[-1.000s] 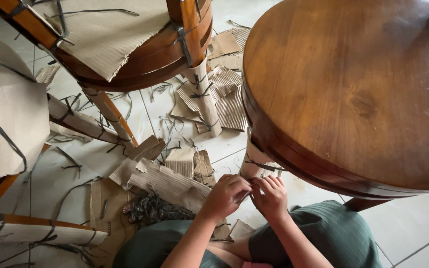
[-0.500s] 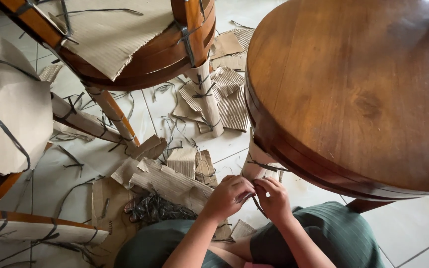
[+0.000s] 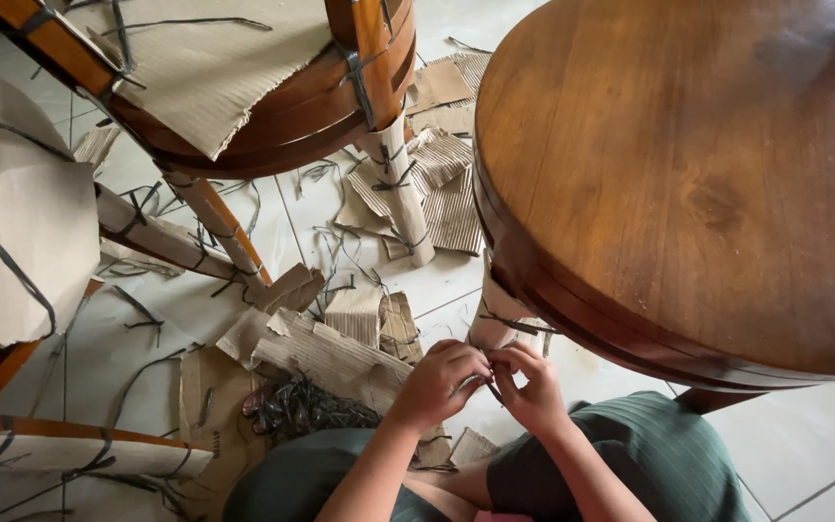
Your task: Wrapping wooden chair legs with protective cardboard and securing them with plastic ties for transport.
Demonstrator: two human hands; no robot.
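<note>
My left hand [image 3: 442,382] and my right hand [image 3: 531,387] meet fingertip to fingertip at the bottom of a cardboard-wrapped leg [image 3: 500,314] of a round brown wooden table [image 3: 698,184]. Both pinch a thin dark plastic strap [image 3: 488,387] that runs around the wrapping. The leg's top is hidden under the tabletop. My knees in green cloth show below the hands.
Torn corrugated cardboard pieces [image 3: 340,353] and cut dark straps [image 3: 306,406] litter the pale tiled floor [image 3: 804,454]. A second wooden table or chair [image 3: 273,87] with wrapped legs stands at the upper left. More cardboard-wrapped furniture [image 3: 12,222] fills the left edge.
Both hands have shifted slightly right and closer to the wrapped leg, fingers tightening on the strap. The view has moved a little.
</note>
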